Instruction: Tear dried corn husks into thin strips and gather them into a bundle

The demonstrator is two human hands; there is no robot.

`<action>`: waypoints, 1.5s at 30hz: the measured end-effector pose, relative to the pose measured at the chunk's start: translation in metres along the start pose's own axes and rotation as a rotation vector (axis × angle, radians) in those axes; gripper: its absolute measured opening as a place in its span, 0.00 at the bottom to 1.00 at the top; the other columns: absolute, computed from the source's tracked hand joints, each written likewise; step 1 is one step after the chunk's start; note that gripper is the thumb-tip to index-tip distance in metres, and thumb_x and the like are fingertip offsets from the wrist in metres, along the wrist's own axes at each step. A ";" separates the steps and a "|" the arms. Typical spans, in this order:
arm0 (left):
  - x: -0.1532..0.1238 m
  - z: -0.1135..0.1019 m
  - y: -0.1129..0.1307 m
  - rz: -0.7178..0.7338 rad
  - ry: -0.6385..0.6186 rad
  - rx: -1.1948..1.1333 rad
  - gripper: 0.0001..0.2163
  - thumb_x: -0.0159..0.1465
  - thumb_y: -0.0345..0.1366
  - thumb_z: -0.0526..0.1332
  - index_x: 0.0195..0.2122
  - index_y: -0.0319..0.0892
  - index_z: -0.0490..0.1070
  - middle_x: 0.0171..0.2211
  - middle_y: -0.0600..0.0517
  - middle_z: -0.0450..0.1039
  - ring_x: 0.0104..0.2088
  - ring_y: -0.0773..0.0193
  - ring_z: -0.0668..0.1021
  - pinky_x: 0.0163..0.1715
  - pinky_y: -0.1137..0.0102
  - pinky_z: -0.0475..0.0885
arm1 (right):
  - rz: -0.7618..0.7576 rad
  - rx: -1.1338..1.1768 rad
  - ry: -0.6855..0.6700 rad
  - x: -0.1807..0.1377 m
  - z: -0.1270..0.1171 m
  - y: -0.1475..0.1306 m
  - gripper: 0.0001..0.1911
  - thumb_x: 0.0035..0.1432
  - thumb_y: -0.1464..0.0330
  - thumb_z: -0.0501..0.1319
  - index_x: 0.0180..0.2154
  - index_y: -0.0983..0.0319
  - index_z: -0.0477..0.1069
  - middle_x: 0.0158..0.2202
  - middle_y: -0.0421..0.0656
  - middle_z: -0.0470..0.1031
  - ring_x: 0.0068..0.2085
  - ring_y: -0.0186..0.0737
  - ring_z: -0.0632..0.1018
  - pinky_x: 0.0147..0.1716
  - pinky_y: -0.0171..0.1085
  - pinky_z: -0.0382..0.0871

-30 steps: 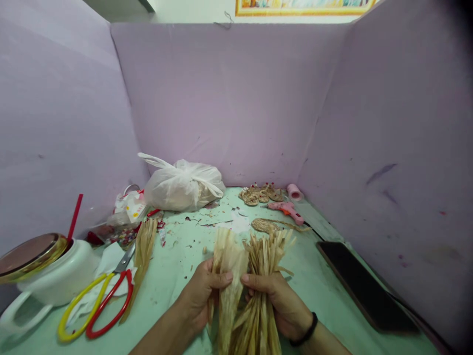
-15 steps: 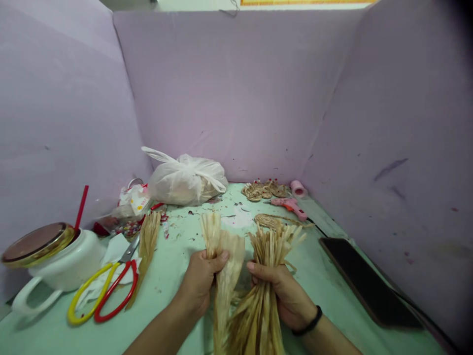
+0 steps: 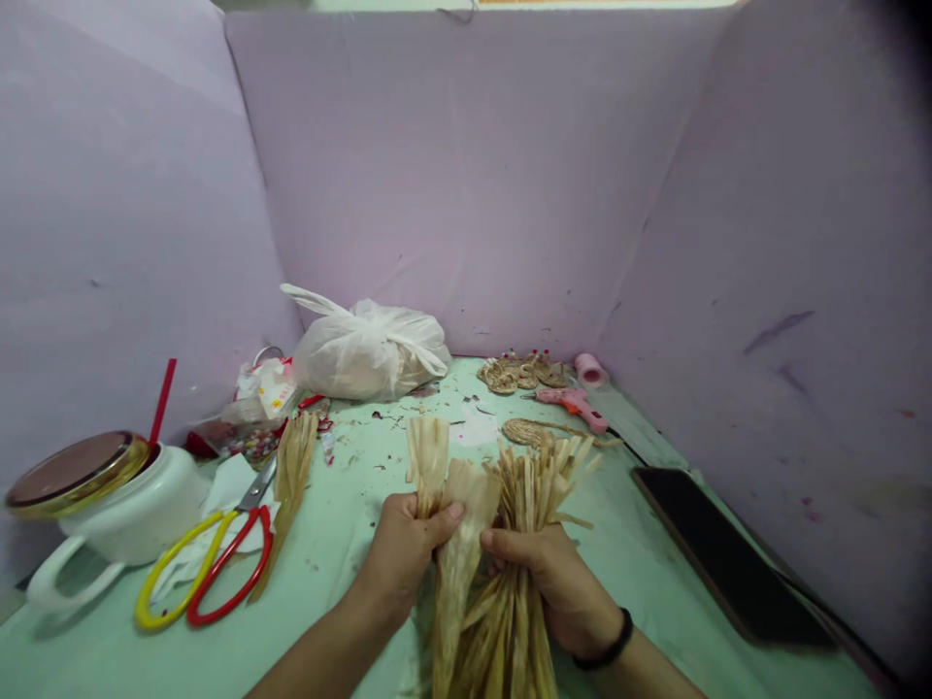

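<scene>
My left hand [image 3: 415,549] is closed on a few wide, pale dried husk strips [image 3: 458,544], thumb pressed over them. Beside it, my right hand [image 3: 553,578] grips a thick bundle of dried straw-coloured strips [image 3: 535,485], gathered at the middle with the ends fanning out above and below. The wide strips touch the bundle's left side, and their lower ends overlap. Black band on my right wrist. Behind the bundle lies a flat braided coil [image 3: 528,432] with a loose tail.
Scissors [image 3: 254,495] with yellow and red handles, more dried strips [image 3: 295,466] and a white mug [image 3: 131,515] lie left. A white plastic bag [image 3: 364,349] stands behind. Woven pieces [image 3: 516,374], a pink glue gun [image 3: 572,406], a pink roll [image 3: 589,371] and a phone [image 3: 728,553] are right.
My left hand has moved slightly right with the wide strips, which now touch the bundle in my right hand. The right hand has barely moved.
</scene>
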State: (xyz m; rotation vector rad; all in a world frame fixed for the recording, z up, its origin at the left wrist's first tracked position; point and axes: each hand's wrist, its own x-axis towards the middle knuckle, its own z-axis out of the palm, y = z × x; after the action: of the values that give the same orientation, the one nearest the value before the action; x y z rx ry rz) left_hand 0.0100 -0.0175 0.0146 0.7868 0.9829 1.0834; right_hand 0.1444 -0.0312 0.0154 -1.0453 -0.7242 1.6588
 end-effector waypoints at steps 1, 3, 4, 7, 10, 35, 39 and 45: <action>0.000 -0.001 -0.001 0.008 -0.006 0.009 0.12 0.42 0.38 0.69 0.24 0.33 0.75 0.17 0.49 0.73 0.21 0.62 0.74 0.25 0.68 0.69 | -0.019 -0.006 -0.005 0.000 0.001 0.000 0.08 0.30 0.72 0.67 0.13 0.64 0.67 0.11 0.36 0.66 0.16 0.30 0.66 0.17 0.32 0.59; 0.001 -0.002 -0.003 0.016 -0.021 0.014 0.12 0.41 0.37 0.69 0.23 0.33 0.74 0.18 0.49 0.73 0.20 0.62 0.74 0.25 0.69 0.69 | -0.053 -0.009 -0.013 0.000 0.003 0.001 0.06 0.31 0.72 0.66 0.14 0.64 0.69 0.12 0.35 0.66 0.16 0.31 0.65 0.16 0.32 0.58; 0.001 -0.002 -0.003 0.013 -0.034 0.012 0.12 0.41 0.37 0.69 0.24 0.33 0.74 0.18 0.49 0.73 0.20 0.63 0.74 0.25 0.68 0.69 | -0.067 -0.012 -0.015 0.000 0.004 0.001 0.05 0.31 0.72 0.65 0.15 0.64 0.69 0.12 0.35 0.67 0.16 0.31 0.65 0.17 0.32 0.58; -0.001 -0.001 -0.001 -0.006 -0.065 0.028 0.14 0.39 0.37 0.70 0.24 0.33 0.74 0.19 0.49 0.73 0.20 0.63 0.73 0.25 0.68 0.69 | -0.093 -0.036 -0.004 0.000 0.006 0.001 0.04 0.31 0.74 0.64 0.15 0.64 0.69 0.13 0.35 0.67 0.17 0.30 0.65 0.17 0.32 0.58; -0.002 0.001 0.001 -0.015 -0.044 0.076 0.14 0.37 0.37 0.70 0.22 0.33 0.74 0.18 0.49 0.73 0.19 0.64 0.73 0.23 0.70 0.68 | -0.100 -0.071 0.015 0.000 0.008 0.001 0.03 0.31 0.75 0.62 0.15 0.63 0.69 0.13 0.35 0.67 0.17 0.30 0.64 0.16 0.31 0.58; -0.002 -0.005 0.011 -0.177 -0.199 -0.109 0.12 0.40 0.32 0.69 0.25 0.32 0.74 0.20 0.47 0.74 0.21 0.62 0.75 0.27 0.69 0.70 | 0.181 0.124 -0.067 0.003 -0.008 0.002 0.09 0.32 0.72 0.65 0.24 0.67 0.73 0.17 0.40 0.73 0.20 0.35 0.72 0.25 0.36 0.66; 0.002 -0.007 0.013 -0.218 -0.130 -0.140 0.06 0.43 0.29 0.66 0.22 0.35 0.70 0.19 0.47 0.74 0.22 0.60 0.76 0.26 0.68 0.71 | 0.243 0.214 -0.108 0.006 -0.012 -0.002 0.07 0.34 0.74 0.64 0.23 0.67 0.72 0.21 0.43 0.76 0.23 0.36 0.75 0.29 0.37 0.68; 0.007 -0.013 0.020 -0.240 0.069 -0.195 0.04 0.49 0.25 0.59 0.22 0.39 0.64 0.13 0.56 0.65 0.14 0.71 0.68 0.16 0.75 0.66 | 0.204 0.444 -0.184 0.010 -0.021 -0.012 0.11 0.35 0.78 0.64 0.26 0.62 0.69 0.19 0.34 0.72 0.21 0.30 0.73 0.30 0.33 0.70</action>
State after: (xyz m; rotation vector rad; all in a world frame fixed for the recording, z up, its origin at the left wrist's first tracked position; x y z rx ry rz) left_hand -0.0081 -0.0041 0.0260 0.4627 0.9859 0.9846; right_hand 0.1667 -0.0183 0.0132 -0.6712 -0.3431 1.9952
